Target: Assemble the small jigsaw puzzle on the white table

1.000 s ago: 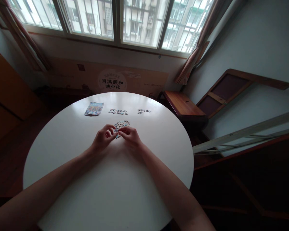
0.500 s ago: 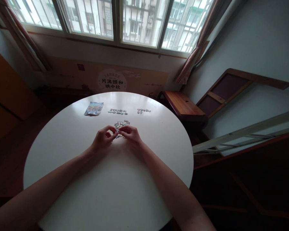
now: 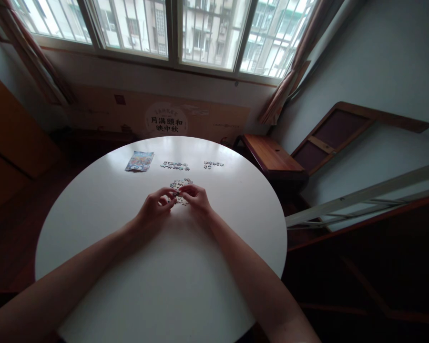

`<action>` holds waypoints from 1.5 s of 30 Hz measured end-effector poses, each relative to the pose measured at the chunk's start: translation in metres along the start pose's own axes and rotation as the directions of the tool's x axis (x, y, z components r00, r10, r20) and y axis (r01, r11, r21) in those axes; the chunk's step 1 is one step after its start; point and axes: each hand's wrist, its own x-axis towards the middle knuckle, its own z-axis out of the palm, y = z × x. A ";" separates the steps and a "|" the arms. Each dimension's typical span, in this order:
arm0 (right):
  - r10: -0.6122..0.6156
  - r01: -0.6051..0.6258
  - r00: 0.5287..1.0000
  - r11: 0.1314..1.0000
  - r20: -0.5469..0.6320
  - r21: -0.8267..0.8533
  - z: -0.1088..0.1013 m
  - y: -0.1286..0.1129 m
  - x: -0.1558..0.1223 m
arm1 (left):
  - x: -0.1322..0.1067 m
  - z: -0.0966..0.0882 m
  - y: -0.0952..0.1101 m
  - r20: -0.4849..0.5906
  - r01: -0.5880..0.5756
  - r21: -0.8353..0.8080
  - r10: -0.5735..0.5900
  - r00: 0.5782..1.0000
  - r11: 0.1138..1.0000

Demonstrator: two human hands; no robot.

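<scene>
The person's right hand (image 3: 196, 196) pinches a small puzzle piece (image 3: 176, 193) — the half-curled left hand (image 3: 157, 203) meets it, its grip too small to tell.

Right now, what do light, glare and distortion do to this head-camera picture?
Head view: the wide barred glass window is overbright; glare pales the far side of the round white tabletop; soft shadow falls beside the bare left hand; the lower right corner sinks near-black; the pinkish fabric curtains splay at the top, likely lens distortion; print on the small jigsaw pieces is unreadable.
</scene>
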 end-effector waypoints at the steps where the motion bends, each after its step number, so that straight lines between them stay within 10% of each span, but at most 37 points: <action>1: -0.003 0.003 1.000 1.000 -0.004 0.002 0.000 0.000 0.000 | 0.000 0.000 0.000 -0.007 0.007 0.004 -0.007 1.000 1.000; 45: -0.035 0.035 0.999 0.993 0.004 -0.111 0.001 -0.001 -0.003 | 0.002 -0.003 0.004 -0.065 0.015 0.020 -0.014 0.998 1.000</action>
